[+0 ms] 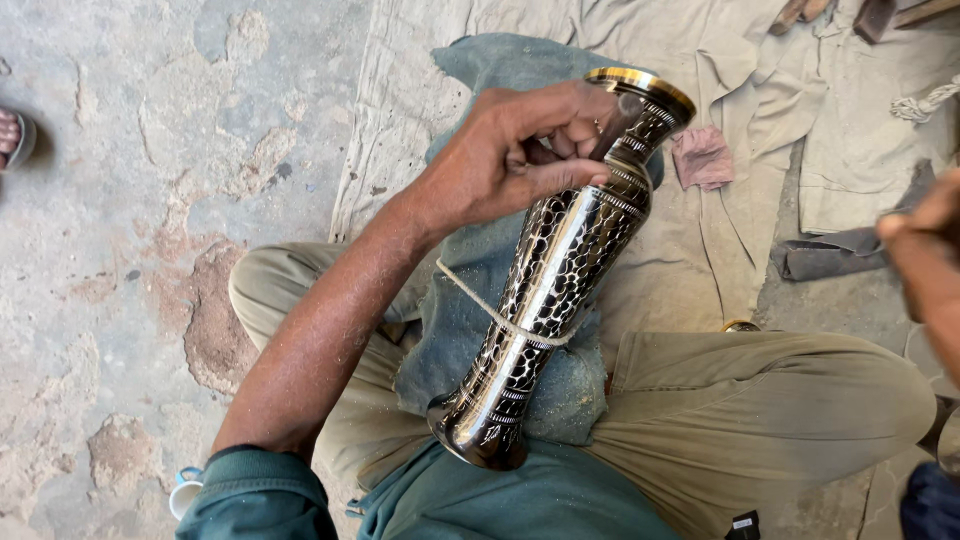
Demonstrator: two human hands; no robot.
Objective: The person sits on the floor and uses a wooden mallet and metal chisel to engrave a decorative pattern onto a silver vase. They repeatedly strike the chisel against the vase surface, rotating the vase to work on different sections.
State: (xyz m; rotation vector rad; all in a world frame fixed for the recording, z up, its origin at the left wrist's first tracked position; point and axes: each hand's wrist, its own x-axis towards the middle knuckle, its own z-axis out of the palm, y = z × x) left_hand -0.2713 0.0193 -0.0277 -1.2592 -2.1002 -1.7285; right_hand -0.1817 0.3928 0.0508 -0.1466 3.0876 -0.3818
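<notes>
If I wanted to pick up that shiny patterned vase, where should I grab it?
Probably the narrow neck just under the flared gold rim of the vase, coming from the side, as the left hand does now. The flare should stop a slip, and the vase lies tilted across the lap.

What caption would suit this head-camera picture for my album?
Seated cross-legged on cloth, a person steadies an engraved black-and-silver vase near its neck with the left hand; a cord loops its waist.
</notes>
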